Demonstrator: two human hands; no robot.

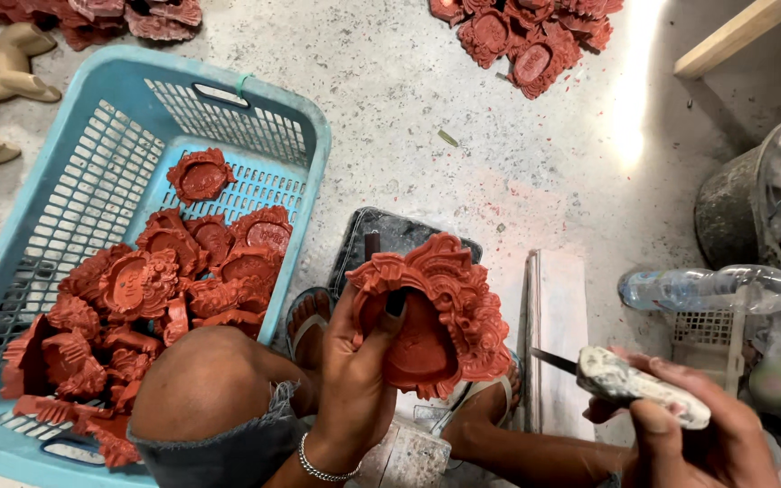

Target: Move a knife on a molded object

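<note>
My left hand (354, 380) grips a red ornate casting (431, 312) over my lap; my right hand (689, 425) clenches a knife (630, 384). Stiff, light, frilly edges probably brittle: I'd hold its thick centre.

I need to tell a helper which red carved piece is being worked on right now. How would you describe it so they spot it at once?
Start at the light blue basket on the left, heaped with red carved pieces. Just right of it, mid-frame, the left hand holds up one red carved piece. It alone is off the floor and out of the basket, beside the knife in the right hand.
</note>
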